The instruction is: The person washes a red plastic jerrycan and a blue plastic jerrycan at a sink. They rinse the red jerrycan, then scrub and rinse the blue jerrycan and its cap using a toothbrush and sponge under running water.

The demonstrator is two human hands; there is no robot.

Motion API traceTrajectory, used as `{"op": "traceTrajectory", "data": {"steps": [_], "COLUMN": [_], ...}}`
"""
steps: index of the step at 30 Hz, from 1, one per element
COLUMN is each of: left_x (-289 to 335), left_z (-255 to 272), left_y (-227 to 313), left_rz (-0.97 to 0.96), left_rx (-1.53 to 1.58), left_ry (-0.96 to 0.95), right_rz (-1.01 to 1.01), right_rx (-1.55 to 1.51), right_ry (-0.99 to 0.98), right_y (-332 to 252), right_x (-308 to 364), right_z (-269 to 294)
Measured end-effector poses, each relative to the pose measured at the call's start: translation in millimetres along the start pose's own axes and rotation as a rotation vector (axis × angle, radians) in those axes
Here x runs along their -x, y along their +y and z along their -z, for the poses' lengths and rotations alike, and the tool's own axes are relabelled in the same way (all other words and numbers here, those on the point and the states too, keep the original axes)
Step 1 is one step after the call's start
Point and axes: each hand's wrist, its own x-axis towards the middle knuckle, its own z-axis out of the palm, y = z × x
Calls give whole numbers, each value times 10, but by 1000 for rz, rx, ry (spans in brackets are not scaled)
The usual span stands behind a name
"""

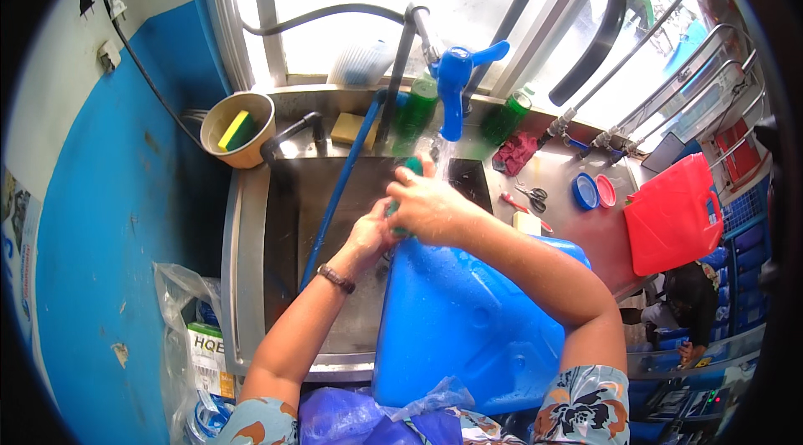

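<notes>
Over the sink (322, 219), my left hand (374, 232) and my right hand (425, 207) meet with bent fingers around a green scouring pad (395, 207). Bits of the pad show between the hands and above the right fingers. Water runs from a blue-handled tap (454, 81) just beyond my right hand. A large blue jerrycan (468, 319) leans across the sink's right side, close below my hands and under my right forearm. The end of the jerrycan nearest my hands is partly hidden.
A tan bowl (258, 134) holds a yellow-green sponge. Green bottles (506, 117) line the back ledge. Scissors (534, 197), a dark red cloth (515, 152), blue and pink lids (585, 191) and a red jerrycan (676, 215) rest at right. Another person (686, 303) is beyond.
</notes>
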Motion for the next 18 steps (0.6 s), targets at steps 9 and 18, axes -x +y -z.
{"op": "traceTrajectory", "data": {"steps": [9,18], "left_x": [-2,19], "left_z": [38,-8], "left_y": [23,58], "left_rz": [70,45], "left_rx": [-66,-545], "left_ry": [4,-12], "right_rz": [14,-321], "right_rx": [-103,-368], "right_ry": [-250,-207], "right_y": [76,154], "right_x": [-25,459], "right_z": [130,74]}}
